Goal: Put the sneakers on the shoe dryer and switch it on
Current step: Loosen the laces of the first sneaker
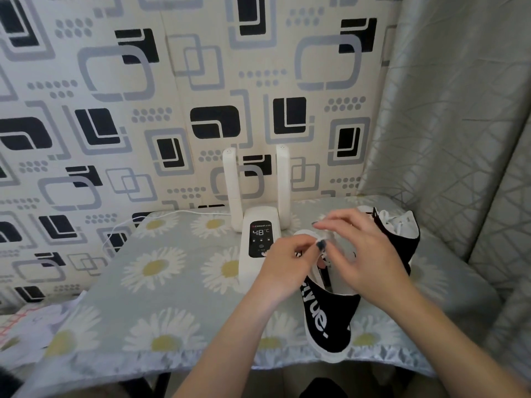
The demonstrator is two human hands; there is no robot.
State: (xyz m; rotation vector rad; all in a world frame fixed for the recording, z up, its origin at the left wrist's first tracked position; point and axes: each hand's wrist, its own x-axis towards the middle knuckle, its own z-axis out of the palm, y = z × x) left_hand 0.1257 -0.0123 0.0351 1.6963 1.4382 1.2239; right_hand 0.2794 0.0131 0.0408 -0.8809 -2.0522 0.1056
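A white shoe dryer (260,225) stands on the table with two upright tubes and a dark panel reading 48°C. To its right lies a black-and-white sneaker (327,317), heel towards me, with white lettering on its side. My left hand (287,268) pinches a white lace at the sneaker's front. My right hand (359,254) hovers over the same spot with fingers spread, and blurred. A second black sneaker (399,234) sits behind my right hand, partly hidden.
The table carries a daisy-print cloth (172,268). A white power cord (161,218) runs left from the dryer. A patterned wall stands behind, and a grey curtain (445,124) hangs at the right. Papers (26,326) lie at the lower left.
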